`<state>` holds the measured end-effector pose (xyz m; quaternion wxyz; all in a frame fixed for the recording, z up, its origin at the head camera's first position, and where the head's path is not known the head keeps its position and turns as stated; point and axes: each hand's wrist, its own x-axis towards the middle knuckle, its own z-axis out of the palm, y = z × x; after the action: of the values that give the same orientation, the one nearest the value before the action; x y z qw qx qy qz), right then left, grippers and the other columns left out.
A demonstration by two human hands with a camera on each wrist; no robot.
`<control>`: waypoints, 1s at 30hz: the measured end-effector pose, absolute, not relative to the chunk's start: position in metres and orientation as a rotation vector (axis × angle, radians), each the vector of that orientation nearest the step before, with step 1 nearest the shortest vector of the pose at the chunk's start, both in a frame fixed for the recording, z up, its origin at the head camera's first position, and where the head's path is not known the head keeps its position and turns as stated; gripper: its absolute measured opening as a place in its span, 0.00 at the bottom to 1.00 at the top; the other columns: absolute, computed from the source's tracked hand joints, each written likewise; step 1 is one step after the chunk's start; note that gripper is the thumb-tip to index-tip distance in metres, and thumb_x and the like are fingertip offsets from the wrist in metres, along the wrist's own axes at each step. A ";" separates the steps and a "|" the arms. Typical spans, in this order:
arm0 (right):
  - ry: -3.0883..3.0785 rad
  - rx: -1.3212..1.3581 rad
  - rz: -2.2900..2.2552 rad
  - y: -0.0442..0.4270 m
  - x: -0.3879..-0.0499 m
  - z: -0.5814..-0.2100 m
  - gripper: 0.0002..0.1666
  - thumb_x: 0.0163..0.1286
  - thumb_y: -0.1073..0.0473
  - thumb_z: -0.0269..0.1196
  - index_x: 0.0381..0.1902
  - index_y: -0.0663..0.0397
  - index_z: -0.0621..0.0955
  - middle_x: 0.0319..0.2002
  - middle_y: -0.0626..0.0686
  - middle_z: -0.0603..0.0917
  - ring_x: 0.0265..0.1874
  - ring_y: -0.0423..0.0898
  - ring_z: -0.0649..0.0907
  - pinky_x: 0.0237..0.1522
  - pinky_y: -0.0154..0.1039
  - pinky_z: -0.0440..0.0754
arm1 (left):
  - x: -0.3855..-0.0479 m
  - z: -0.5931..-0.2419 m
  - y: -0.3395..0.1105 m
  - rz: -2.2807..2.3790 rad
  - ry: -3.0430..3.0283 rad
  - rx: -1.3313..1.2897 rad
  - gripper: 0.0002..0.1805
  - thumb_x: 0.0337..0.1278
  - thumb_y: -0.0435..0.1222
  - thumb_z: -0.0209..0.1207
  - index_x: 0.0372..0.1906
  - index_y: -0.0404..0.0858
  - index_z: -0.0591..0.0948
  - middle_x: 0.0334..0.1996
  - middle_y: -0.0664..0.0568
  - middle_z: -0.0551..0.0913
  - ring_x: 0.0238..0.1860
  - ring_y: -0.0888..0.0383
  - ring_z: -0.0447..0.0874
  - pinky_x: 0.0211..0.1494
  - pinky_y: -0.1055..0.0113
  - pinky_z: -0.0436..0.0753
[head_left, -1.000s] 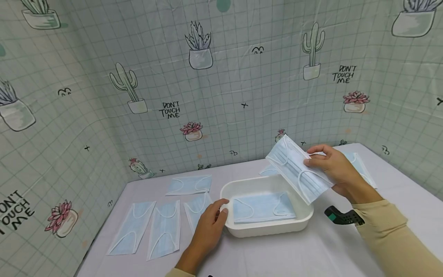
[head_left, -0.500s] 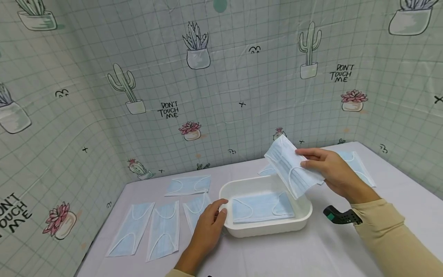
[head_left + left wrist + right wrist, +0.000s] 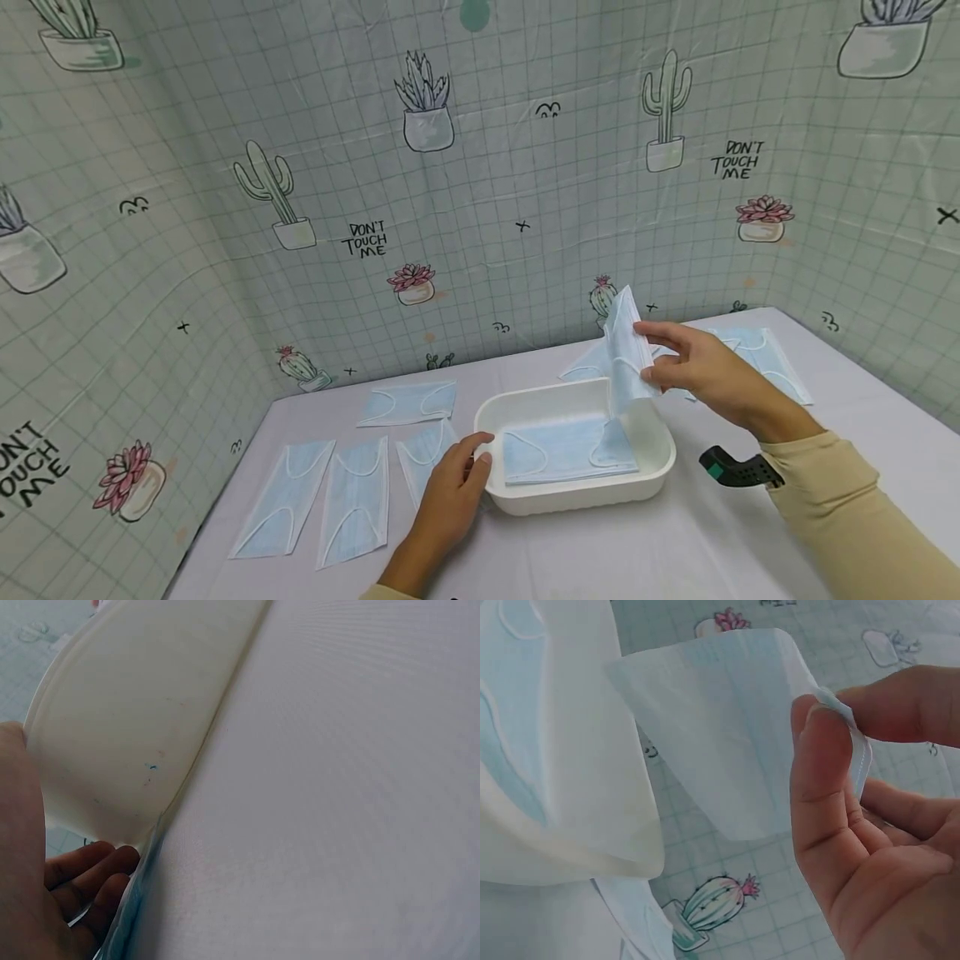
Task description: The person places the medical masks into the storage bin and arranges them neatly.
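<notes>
In the head view a light blue face mask hangs turned nearly edge-on over the tray's back right corner. My right hand pinches it between thumb and fingers along one edge, which the right wrist view confirms. At the left end of the white plastic tray, my left hand grips the rim; its thumb is at the edge and the other fingers are curled below, as in the left wrist view. Inside the tray lies a flat blue mask, possibly a small stack, with its ear loops on top.
Several masks lie spread on the white tablecloth: a slanted mask at far left, a mask behind the left hand, and an overlapping mask at back right. A cactus-print curtain encloses the table.
The held mask has swung leftward and turned from facing the camera to nearly edge-on, as the right hand shifted left. The left hand and tray have stayed in place.
</notes>
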<state>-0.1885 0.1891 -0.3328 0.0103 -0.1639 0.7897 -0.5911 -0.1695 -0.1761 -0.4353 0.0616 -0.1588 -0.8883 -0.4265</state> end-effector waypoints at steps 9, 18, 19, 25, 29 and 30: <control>2.499 -0.510 -1.893 0.178 -0.184 -0.335 0.29 0.67 0.69 0.60 0.65 0.69 0.70 0.61 0.67 0.72 0.41 0.44 0.83 0.42 0.39 0.82 | -0.168 -0.436 -0.180 -1.306 -2.682 -0.493 0.21 0.78 0.48 0.46 0.66 0.47 0.76 0.43 0.55 0.76 0.42 0.58 0.74 0.47 0.58 0.76; 2.482 -0.556 -1.925 0.173 -0.178 -0.335 0.21 0.69 0.69 0.60 0.58 0.72 0.76 0.44 0.54 0.85 0.40 0.45 0.84 0.40 0.40 0.83 | -0.165 -0.437 -0.183 -1.295 -2.684 -0.494 0.20 0.78 0.46 0.47 0.65 0.48 0.76 0.44 0.55 0.76 0.42 0.58 0.75 0.47 0.57 0.77; 2.486 -0.560 -1.927 0.172 -0.177 -0.335 0.21 0.69 0.69 0.60 0.58 0.72 0.76 0.44 0.54 0.85 0.40 0.45 0.84 0.40 0.39 0.83 | -0.165 -0.437 -0.183 -1.296 -2.684 -0.495 0.20 0.78 0.46 0.47 0.65 0.48 0.76 0.44 0.55 0.77 0.42 0.58 0.75 0.47 0.57 0.77; 2.494 -0.583 -1.970 0.167 -0.171 -0.335 0.16 0.69 0.69 0.61 0.53 0.70 0.77 0.42 0.52 0.84 0.39 0.45 0.83 0.39 0.37 0.82 | -0.162 -0.436 -0.185 -1.292 -2.686 -0.508 0.19 0.78 0.46 0.47 0.65 0.47 0.76 0.40 0.56 0.75 0.39 0.59 0.74 0.43 0.61 0.75; 2.491 -0.528 -1.989 0.164 -0.167 -0.337 0.15 0.69 0.67 0.61 0.52 0.68 0.77 0.42 0.52 0.84 0.40 0.44 0.82 0.41 0.38 0.80 | -0.161 -0.436 -0.186 -1.285 -2.687 -0.514 0.19 0.78 0.45 0.47 0.65 0.48 0.77 0.37 0.57 0.73 0.38 0.59 0.72 0.41 0.63 0.74; 2.487 -0.512 -1.996 0.163 -0.167 -0.338 0.16 0.69 0.66 0.61 0.53 0.68 0.77 0.43 0.51 0.83 0.41 0.44 0.82 0.41 0.38 0.80 | -0.161 -0.436 -0.186 -1.286 -2.687 -0.517 0.19 0.77 0.45 0.47 0.65 0.48 0.77 0.36 0.57 0.73 0.38 0.59 0.72 0.41 0.63 0.74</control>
<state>-0.1670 0.1631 -0.3381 -0.0438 -0.1585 0.7693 -0.6174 -0.1610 -0.1861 -0.4363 0.0590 -0.1706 -0.8873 -0.4244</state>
